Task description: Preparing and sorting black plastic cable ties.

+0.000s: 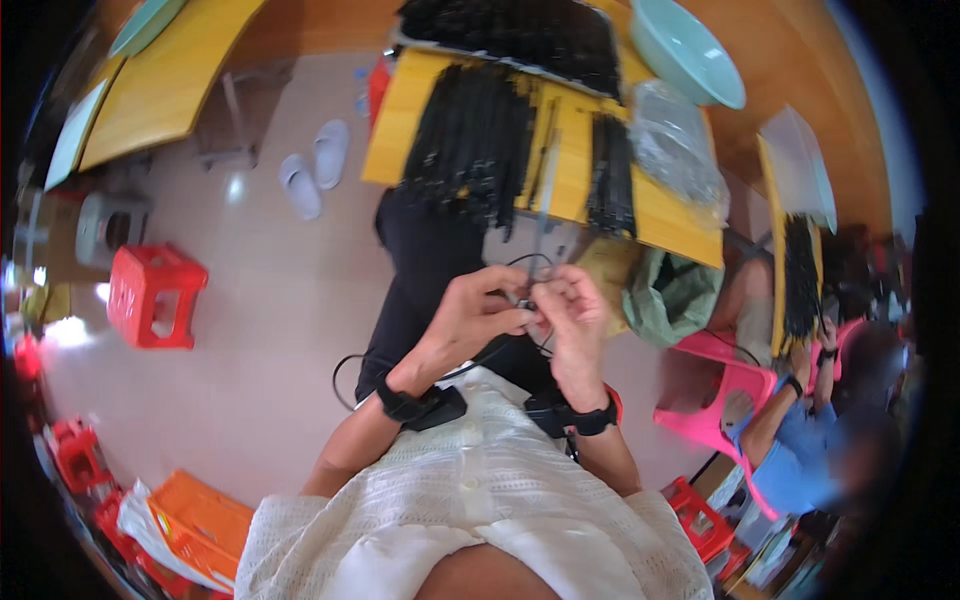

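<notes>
My left hand [477,312] and my right hand [570,312] meet in front of my body, above my lap. Both are closed, thumbs and fingers pinched around a small dark piece [526,304]. A long, thin, dark strip [546,190] rises from between the fingers toward the table; its lower end is hidden by them. Thin black cord loops close about both hands, and where it joins is unclear. Beyond them, on the yellow table [400,110], lie a wide bundle of black strips [470,135] and a narrower bundle [610,170].
A tray of black pieces [515,35], a light-green basin [690,50] and a clear plastic bag [675,140] sit on the table. Below its right edge hangs a green sack [672,300]. Red stool [155,297] at left; a co-worker in blue [800,445] sits right.
</notes>
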A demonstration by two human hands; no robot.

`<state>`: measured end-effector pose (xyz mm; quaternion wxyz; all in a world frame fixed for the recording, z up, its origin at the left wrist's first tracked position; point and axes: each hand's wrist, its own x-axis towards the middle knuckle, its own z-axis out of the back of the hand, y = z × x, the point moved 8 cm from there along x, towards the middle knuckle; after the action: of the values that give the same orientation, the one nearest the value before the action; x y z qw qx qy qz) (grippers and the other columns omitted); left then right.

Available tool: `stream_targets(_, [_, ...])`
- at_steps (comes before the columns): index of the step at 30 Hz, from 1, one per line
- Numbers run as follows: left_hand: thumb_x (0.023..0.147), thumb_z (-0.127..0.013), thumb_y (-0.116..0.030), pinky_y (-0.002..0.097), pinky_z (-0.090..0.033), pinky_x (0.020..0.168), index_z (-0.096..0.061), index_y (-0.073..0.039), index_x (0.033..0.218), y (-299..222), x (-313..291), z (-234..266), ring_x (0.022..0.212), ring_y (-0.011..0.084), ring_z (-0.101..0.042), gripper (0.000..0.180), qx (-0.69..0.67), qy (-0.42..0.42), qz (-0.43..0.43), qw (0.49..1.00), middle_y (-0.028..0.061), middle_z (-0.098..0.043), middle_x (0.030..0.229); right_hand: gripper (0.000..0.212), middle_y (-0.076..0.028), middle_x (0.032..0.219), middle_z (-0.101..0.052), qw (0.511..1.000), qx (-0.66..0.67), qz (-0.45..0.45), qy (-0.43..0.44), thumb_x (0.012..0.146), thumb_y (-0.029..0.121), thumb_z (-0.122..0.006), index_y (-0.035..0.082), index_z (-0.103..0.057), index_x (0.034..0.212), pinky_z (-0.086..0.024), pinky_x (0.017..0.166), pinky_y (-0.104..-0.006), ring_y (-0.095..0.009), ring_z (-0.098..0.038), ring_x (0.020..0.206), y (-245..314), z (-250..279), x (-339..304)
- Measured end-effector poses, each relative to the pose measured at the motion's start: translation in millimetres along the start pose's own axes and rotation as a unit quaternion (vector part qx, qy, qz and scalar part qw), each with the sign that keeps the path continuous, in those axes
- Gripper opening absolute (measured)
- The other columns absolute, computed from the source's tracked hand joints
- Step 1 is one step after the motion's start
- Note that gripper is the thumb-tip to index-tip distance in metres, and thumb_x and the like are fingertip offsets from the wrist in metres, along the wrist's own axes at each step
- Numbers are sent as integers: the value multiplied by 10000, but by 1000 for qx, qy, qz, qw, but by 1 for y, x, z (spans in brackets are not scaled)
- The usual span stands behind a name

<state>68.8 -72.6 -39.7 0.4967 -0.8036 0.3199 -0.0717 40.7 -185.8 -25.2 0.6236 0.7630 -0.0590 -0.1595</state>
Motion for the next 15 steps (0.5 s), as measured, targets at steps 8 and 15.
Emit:
stream_targets(8, [782,-614,64,253,-520,701,-521,4,911,2,-1,7,793,153,-620,170,-15,-27,21,999,65,-590,863,92,11,752,-526,988,-138,62,-19,832,63,-606,15,-585,908,-419,522,-175,-51,-508,602,22,34,17])
stream_targets(15, [781,-619,35,251,-527,673,-530,-10,866,-4,4,10,766,160,-631,131,16,-56,6,998,86,-604,852,167,-67,658,-622,856,-407,198,-249,805,144,-591,-4,-640,868,-459,567,-266,-133,-574,579,101,190,89])
